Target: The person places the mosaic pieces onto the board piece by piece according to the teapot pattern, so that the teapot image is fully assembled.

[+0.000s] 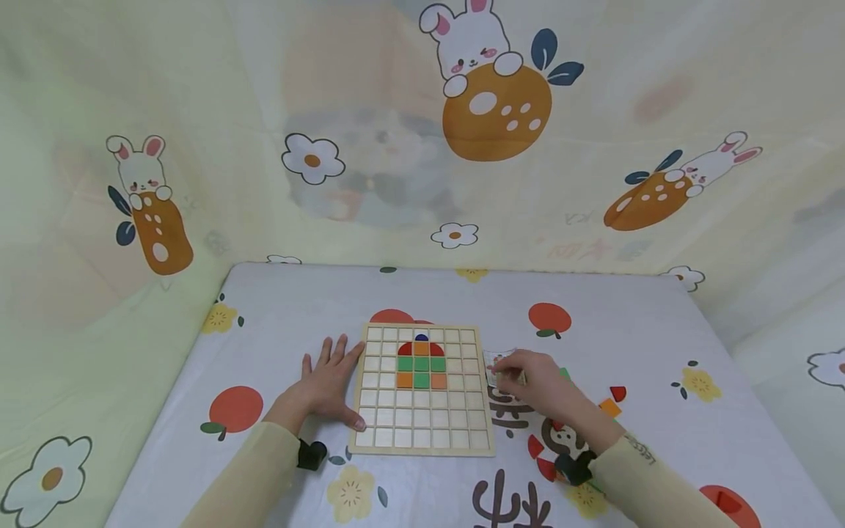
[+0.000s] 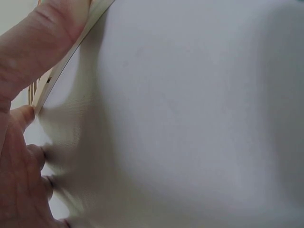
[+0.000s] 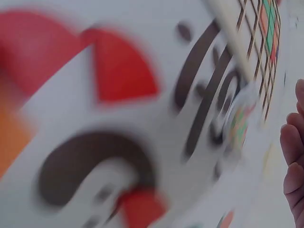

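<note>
While the left hand (image 1: 328,386), fingers spread apart, touched the left edge of the gridded wooden board (image 1: 422,419), the right hand (image 1: 538,381), possibly pinching something but impossible to tell, was nearer the loose red pieces (image 1: 535,446) and the small card (image 1: 491,358) just right of the board.

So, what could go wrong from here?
The black wrist device near the loose red pieces might knock them.
The left hand touches the board; an accidental push could jolt the colored pieces set in it.
The right hand partly covers the card, so its picture may be misread.
</note>
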`<state>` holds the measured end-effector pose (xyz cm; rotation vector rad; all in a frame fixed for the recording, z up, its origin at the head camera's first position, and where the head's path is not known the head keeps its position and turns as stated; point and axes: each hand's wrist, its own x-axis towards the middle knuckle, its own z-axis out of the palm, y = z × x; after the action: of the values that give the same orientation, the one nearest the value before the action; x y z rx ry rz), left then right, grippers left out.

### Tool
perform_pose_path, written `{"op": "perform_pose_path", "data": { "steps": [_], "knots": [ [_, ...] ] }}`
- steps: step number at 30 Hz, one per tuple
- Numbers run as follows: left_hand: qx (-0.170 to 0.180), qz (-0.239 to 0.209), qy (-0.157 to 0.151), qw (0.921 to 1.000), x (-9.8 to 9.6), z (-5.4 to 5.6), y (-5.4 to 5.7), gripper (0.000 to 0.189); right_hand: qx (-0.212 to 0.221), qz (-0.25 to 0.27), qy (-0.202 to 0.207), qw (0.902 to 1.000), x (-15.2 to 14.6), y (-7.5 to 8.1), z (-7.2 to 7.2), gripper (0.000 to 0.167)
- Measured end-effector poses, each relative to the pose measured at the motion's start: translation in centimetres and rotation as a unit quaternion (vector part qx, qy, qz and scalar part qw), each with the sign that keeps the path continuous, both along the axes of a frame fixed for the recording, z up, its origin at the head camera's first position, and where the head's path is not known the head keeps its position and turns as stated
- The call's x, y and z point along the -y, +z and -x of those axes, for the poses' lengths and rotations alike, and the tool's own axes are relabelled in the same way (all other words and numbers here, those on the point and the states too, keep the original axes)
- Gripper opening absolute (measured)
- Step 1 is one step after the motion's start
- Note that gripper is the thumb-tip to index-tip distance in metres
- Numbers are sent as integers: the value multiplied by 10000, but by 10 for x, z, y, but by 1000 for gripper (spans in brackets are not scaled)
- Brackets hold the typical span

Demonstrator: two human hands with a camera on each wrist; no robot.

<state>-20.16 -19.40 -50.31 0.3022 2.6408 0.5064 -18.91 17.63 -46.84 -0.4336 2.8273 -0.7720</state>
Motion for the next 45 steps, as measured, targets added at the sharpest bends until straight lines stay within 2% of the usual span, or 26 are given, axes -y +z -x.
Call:
{"op": "perform_pose_path", "data": {
  "steps": [9, 17, 26, 36, 39, 43, 45],
  "knots": [
    [29, 53, 1, 10000, 0, -1, 2, 138, -206, -68, -578, 9981, -71, -2, -27, 26],
    [70, 75, 40, 9999, 0, 1, 2, 137, -126, -207, -1031, 9944, -112, -4, -41, 27],
    [42, 106, 41, 9999, 0, 1, 2, 137, -79, -376, -1466, 9885, -143, -19, -56, 27],
    [97, 77, 50, 9999, -2, 0, 5, 137, 680, -469, -1977, 9768, -168, -34, -74, 39],
    [105, 90, 56, 9999, -2, 0, 4, 137, 838, -429, -2071, 9738, -169, -35, -76, 49],
    [111, 83, 61, 9999, -3, -1, 3, 137, 751, -481, -2066, 9744, -169, -39, -77, 60],
    [109, 86, 57, 9999, -3, -1, 3, 137, 690, -511, -2024, 9755, -169, -41, -77, 61]
  ]
}}
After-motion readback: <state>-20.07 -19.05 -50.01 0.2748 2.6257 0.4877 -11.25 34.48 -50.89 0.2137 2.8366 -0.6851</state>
